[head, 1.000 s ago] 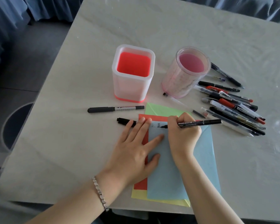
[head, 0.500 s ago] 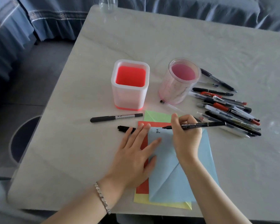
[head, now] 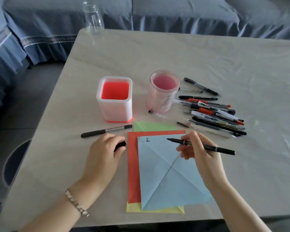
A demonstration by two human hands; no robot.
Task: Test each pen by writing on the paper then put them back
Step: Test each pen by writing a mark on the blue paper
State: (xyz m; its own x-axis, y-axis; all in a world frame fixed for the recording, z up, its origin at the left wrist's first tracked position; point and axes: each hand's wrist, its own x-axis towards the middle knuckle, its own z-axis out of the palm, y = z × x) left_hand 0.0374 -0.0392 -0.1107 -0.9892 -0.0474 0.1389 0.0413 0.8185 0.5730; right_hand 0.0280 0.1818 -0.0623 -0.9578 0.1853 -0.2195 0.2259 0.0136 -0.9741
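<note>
While the left hand curls around the black cap at centre-left on the bench, the right hand pinches the uncapped pen over the blue paper at centre. Misaligned capping could likely jab ink onto fingers, since the tip is bare.

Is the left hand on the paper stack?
No, the left hand is curled round a black cap just left of the red paper, off the stack.
</note>
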